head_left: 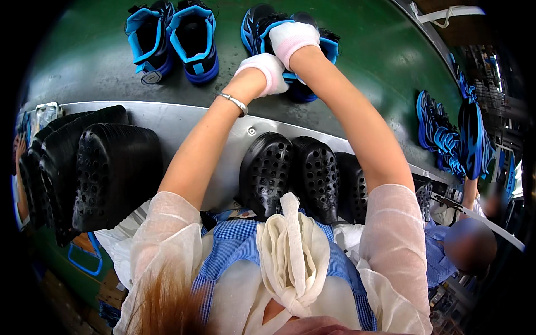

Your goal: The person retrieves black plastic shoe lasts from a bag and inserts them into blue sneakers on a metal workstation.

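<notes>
A pair of black-and-blue sports shoes (258, 29) stands at the upper middle of the green work surface. Both my hands, in white gloves with pink cuffs, are at this pair. My right hand (293, 40) lies over the shoe tops, its fingers bent down out of sight. Lower and to the left, my left hand (271, 72) reaches in against the shoes near the heel end. Its fingers are hidden behind my right wrist. The gloves and forearms cover much of the pair. A matching pair of shoes (192, 42) stands to the left, openings toward me.
Stacks of black, dimpled, sole-shaped pieces (111, 173) stand at the left on a metal ledge (184, 120). Similar black stacks (267, 170) stand before my body. At the right are more blue-and-black shoes (432, 125) and a person (441, 251). Another person's arm (21, 178) shows at far left.
</notes>
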A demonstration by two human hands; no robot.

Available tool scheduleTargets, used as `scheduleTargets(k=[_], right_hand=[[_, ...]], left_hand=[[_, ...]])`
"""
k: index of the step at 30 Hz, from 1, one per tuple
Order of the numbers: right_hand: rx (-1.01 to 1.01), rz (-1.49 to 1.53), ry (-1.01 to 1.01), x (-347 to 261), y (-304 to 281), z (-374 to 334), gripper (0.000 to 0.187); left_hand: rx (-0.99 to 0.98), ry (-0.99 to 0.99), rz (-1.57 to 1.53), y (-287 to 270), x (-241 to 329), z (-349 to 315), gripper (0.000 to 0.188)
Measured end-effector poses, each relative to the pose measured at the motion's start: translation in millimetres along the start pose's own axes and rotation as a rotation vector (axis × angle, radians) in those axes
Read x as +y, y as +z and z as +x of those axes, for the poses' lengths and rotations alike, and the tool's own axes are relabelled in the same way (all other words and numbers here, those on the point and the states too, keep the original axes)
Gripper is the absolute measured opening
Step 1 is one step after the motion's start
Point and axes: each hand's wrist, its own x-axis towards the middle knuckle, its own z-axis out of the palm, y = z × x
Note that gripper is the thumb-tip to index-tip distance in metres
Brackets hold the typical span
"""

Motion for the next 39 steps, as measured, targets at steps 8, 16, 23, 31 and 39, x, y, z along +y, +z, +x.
scheduleTargets(k=[8, 16, 23, 31, 39], right_hand=[[0.137, 0.275, -0.017, 19, 10, 13, 0.026], [0.361, 0.759, -0.042, 67, -16, -70, 0.027], [0.333, 0.804, -0.026, 53, -20, -80, 0.028], [0.433, 0.450, -0.157, 60, -15, -138, 0.030], [0.718, 0.304, 0.434, 171, 28, -359, 0.020]], left_hand=[[-0.018, 0.019, -0.043, -6, -3, 1, 0.037], [0.002, 0.049, -0.391, -62, -1, -36, 0.052], [0.000, 0.039, -0.431, -61, -15, -54, 0.054], [0.313, 0.023, 0.130, -8, -61, -13, 0.034], [0.530, 0.025, 0.305, -12, -52, -35, 0.052]])
